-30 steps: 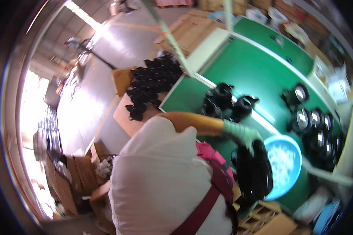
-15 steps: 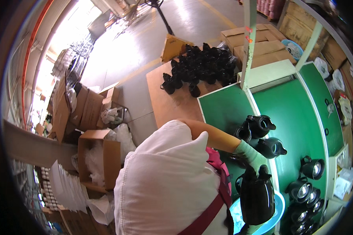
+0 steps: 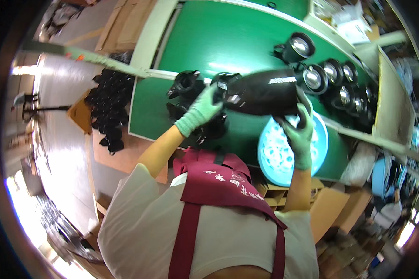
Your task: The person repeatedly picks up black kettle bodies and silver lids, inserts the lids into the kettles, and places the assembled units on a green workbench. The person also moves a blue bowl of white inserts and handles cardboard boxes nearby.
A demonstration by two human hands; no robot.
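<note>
A glossy black jug point(image 3: 263, 94), tipped onto its side, is held in the air above the green workbench. My left hand point(image 3: 201, 110), in a pale green glove with dark fingers, closes around its narrower end. Gloved the same way, my right hand point(image 3: 300, 137) grips the wider end from the right and below. Under the right hand stands a light blue basin point(image 3: 263, 162) full of small white ring-like parts point(image 3: 277, 149). Several more black jugs point(image 3: 186, 84) stand on the bench beside and behind my left hand.
Upturned black jugs point(image 3: 314, 78) with silvery openings are grouped at the right of the green bench point(image 3: 209, 35). A whitish rail runs along the bench. Many black jugs point(image 3: 109, 104) cover a brown board at left. Open cardboard boxes point(image 3: 328, 211) sit at lower right.
My view has swung round toward the bench. The jug, upright half a second ago, is now tipped sideways between both hands. Both hands are now plainly visible on it.
</note>
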